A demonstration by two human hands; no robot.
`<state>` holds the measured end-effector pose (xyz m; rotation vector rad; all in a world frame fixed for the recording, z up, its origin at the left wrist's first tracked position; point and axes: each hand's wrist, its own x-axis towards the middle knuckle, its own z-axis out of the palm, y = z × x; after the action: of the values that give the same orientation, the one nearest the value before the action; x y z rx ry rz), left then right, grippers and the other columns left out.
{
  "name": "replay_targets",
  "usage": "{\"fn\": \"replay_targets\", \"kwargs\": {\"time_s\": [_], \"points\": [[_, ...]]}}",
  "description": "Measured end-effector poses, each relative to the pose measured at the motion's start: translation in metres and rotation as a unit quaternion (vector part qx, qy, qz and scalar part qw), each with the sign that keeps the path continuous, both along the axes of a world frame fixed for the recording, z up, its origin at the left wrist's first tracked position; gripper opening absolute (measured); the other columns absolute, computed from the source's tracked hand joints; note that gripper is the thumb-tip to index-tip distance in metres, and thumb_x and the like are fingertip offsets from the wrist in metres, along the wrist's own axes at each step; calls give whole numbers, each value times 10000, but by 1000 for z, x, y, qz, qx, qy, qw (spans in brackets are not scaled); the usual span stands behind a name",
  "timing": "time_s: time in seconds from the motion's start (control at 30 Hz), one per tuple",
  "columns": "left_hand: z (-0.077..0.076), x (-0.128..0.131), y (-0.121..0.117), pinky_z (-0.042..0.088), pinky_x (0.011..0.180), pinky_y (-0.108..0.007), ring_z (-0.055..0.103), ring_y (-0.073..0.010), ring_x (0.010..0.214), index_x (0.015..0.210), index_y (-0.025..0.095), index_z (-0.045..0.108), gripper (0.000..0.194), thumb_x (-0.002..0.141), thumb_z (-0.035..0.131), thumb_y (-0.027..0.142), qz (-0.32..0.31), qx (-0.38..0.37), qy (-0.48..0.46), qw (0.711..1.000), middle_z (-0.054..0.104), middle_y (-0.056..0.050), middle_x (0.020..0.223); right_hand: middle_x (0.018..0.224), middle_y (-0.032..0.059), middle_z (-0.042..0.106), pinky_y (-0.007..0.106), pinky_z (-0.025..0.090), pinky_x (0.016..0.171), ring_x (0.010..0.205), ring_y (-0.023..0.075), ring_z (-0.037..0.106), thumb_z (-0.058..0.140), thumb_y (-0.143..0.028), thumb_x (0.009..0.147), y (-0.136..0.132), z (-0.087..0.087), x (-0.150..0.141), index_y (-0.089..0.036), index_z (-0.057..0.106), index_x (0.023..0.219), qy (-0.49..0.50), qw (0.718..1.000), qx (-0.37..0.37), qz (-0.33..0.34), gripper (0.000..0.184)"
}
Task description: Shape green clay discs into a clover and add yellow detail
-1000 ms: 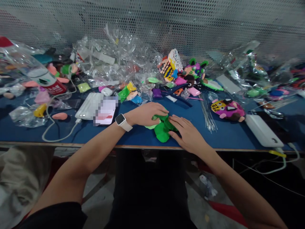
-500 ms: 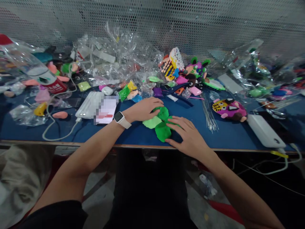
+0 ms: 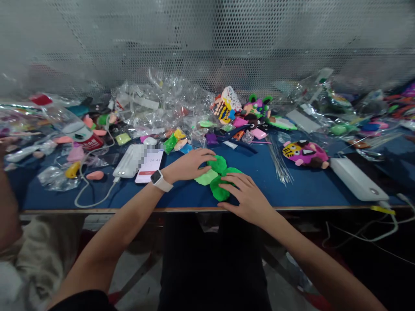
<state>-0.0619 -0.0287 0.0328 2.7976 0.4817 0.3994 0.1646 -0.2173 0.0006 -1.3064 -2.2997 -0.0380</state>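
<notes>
Near the front edge of the blue desk (image 3: 184,196), the left hand (image 3: 189,165) and right hand (image 3: 248,196), each grip loosely open, lay fingers over a flat, four-lobed green clay piece (image 3: 218,191), clasping nothing.

Leaf pieces (image 3: 206,177) on table (image 3: 181,196), between phone (image 3: 149,166) left, figurine (image 3: 311,154) right; plastic bags (image 3: 175,97) behind.

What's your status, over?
Left hand and right hand open, fingers at green clay. Clay flat on table. Metal wires off right, clear of both hands.
</notes>
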Motion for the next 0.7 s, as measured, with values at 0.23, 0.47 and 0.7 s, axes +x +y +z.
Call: {"fn": "replay_targets", "kwargs": {"time_s": [0.23,0.47,0.7], "points": [[6,-38,-45,383,1348,-545,447,-400,1634,1725,196,420,903,1009,725,655,79,-34,72,994,484,-193,1742,1655,197,596,693,504,1237,1569,433,537,731,-545,1032,-2,-3,36,-235,618,1558,18,994,-76,-81,621],[-6,-39,-59,417,1284,-508,542,-369,1528,1714,196,419,734,1108,586,575,102,-44,70,991,592,-171,1642,1594,167,674,650,499,1266,1548,399,584,621,-492,1089,17,-8,70,-236,614,1570,11,989,-132,-69,546],[-2,-30,-60,413,1275,-546,519,-412,1541,1656,177,500,710,1085,586,590,148,-74,36,986,584,-193,1640,1550,161,699,616,536,1222,1455,396,653,670,-545,1059,30,5,72,-240,629,1566,25,988,-150,-41,593]]}}
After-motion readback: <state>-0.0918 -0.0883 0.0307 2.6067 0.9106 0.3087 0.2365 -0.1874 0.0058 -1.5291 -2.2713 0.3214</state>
